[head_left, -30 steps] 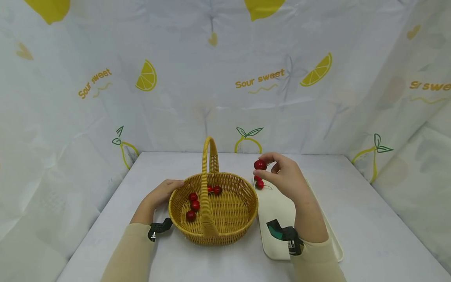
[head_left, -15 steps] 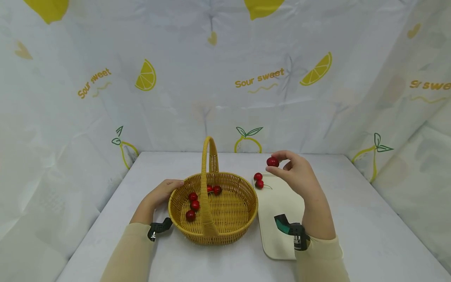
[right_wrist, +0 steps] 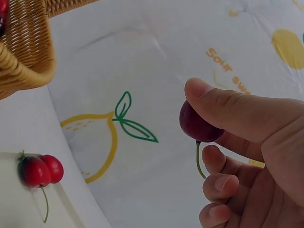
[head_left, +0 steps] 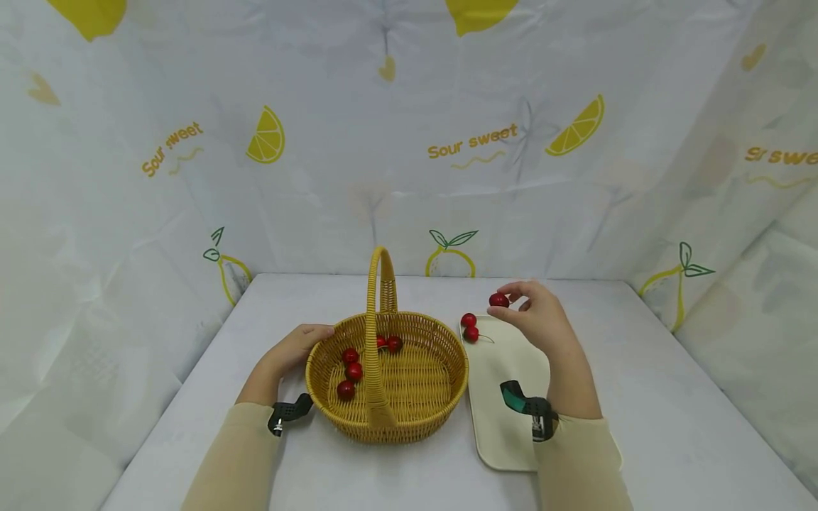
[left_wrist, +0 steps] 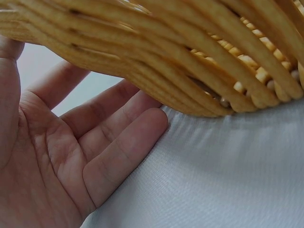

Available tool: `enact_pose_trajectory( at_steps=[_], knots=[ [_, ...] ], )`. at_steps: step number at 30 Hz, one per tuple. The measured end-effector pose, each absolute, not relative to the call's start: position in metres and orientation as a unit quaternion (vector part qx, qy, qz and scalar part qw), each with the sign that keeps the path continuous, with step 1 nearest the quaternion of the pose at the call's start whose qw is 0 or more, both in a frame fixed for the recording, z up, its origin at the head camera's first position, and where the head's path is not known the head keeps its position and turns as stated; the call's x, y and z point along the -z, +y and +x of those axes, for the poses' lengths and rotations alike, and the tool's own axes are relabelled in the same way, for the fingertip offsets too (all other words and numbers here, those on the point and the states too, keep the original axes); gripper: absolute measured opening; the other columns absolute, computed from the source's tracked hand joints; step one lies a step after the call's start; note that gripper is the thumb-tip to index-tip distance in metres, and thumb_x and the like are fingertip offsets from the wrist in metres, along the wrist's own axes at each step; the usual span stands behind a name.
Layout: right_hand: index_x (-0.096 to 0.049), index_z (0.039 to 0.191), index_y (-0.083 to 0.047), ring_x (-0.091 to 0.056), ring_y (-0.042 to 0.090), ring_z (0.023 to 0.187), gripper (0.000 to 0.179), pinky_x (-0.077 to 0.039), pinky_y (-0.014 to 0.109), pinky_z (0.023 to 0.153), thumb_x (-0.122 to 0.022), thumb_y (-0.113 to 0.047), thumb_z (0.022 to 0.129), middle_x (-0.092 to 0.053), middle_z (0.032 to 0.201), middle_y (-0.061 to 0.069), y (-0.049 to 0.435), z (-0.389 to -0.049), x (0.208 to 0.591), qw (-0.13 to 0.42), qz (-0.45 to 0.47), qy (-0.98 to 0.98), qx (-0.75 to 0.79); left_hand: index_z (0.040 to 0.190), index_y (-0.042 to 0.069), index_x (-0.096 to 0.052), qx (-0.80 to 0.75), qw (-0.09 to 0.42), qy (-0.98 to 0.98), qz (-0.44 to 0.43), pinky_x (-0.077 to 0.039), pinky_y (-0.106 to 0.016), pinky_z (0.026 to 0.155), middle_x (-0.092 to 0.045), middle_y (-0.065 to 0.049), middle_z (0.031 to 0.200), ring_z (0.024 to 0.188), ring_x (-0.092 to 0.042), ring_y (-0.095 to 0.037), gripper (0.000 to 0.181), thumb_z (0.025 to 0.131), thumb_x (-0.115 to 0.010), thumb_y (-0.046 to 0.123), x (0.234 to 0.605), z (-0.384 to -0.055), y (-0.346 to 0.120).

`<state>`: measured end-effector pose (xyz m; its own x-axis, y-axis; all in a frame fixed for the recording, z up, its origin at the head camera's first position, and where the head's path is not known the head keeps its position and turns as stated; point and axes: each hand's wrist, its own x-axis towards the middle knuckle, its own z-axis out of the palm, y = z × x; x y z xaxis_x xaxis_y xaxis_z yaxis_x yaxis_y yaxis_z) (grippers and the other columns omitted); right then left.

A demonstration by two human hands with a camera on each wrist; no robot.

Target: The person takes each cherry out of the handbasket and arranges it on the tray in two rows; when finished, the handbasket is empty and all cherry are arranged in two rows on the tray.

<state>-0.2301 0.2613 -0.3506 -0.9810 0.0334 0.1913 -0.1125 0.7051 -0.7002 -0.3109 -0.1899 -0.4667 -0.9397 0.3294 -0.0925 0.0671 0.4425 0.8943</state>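
Note:
In the head view, my right hand [head_left: 540, 316] holds a dark red cherry [head_left: 498, 300] between thumb and fingers, above the far end of the cream tray [head_left: 505, 426]. The right wrist view shows this cherry's [right_wrist: 197, 124] green stem hanging down. Two more cherries [head_left: 470, 334] lie in the tray's far left corner. My left hand [head_left: 294, 350] rests against the left side of the woven basket [head_left: 418, 426], fingertips at its rim. In the left wrist view, the fingers [left_wrist: 118, 152] extend nearly straight beside the basket wall, their tips partly hidden. Several cherries [head_left: 353, 372] lie inside the basket.
A tall arched handle [head_left: 373, 333] crosses the basket and hides part of its inside. Tray and basket stand side by side on a white table [head_left: 671, 404]. A lemon-printed cloth [head_left: 358, 170] hangs behind the table and along its sides.
My right hand has moved right with the cherry, away from the two tray cherries, then dipped slightly. The left hand and basket stay where they were.

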Motion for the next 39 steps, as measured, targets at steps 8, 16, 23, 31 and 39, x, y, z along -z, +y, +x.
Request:
enact_pose_trajectory(
  at_steps=[8, 16, 23, 31, 39],
  knots=[
    [-0.063, 0.123, -0.008, -0.053, 0.032, 0.102, 0.045, -0.049, 0.038, 0.074, -0.079, -0.034, 0.09, -0.058, 0.11, 0.013, 0.26, -0.251, 0.382, 0.037, -0.01, -0.922, -0.384, 0.134, 0.004, -0.067, -0.512, 0.125, 0.841, 0.122, -0.03, -0.059, 0.116, -0.07, -0.011, 0.128, 0.13, -0.056, -0.033, 0.056, 0.104, -0.052, 0.048, 0.467, -0.311, -0.189],
    [-0.063, 0.112, -0.004, -0.048, 0.026, 0.086, 0.04, -0.04, 0.037, 0.067, -0.084, -0.026, 0.086, -0.052, 0.092, 0.009, 0.259, -0.263, 0.412, -0.02, 0.006, -0.922, -0.388, 0.135, 0.004, -0.066, -0.518, 0.126, 0.837, 0.123, -0.03, -0.057, 0.116, -0.069, -0.01, 0.128, 0.13, -0.056, -0.032, 0.057, 0.104, -0.051, 0.048, 0.468, -0.312, -0.19],
    [-0.064, 0.104, -0.007, -0.053, 0.022, 0.08, 0.037, -0.042, 0.034, 0.068, -0.087, -0.025, 0.082, -0.06, 0.085, 0.007, 0.256, -0.27, 0.435, -0.09, -0.002, -0.924, -0.37, 0.135, 0.005, -0.067, -0.513, 0.125, 0.841, 0.118, -0.03, -0.058, 0.116, -0.069, -0.01, 0.128, 0.13, -0.056, -0.032, 0.058, 0.103, -0.051, 0.051, 0.469, -0.313, -0.191],
    [-0.064, 0.102, -0.006, -0.054, 0.023, 0.081, 0.038, -0.044, 0.034, 0.069, -0.089, -0.022, 0.079, -0.061, 0.088, 0.007, 0.253, -0.273, 0.445, -0.103, 0.004, -0.927, -0.362, 0.135, 0.004, -0.066, -0.517, 0.125, 0.838, 0.12, -0.029, -0.058, 0.116, -0.069, -0.01, 0.13, 0.132, -0.054, -0.033, 0.057, 0.103, -0.052, 0.049, 0.469, -0.312, -0.19],
    [-0.068, 0.108, -0.003, -0.06, 0.026, 0.088, 0.036, -0.052, 0.041, 0.078, -0.086, -0.018, 0.081, -0.067, 0.101, 0.009, 0.257, -0.272, 0.438, -0.108, -0.001, -0.925, -0.365, 0.135, 0.004, -0.066, -0.518, 0.123, 0.838, 0.121, -0.029, -0.058, 0.116, -0.069, -0.011, 0.129, 0.132, -0.054, -0.034, 0.056, 0.104, -0.051, 0.048, 0.468, -0.311, -0.189]
  ],
)
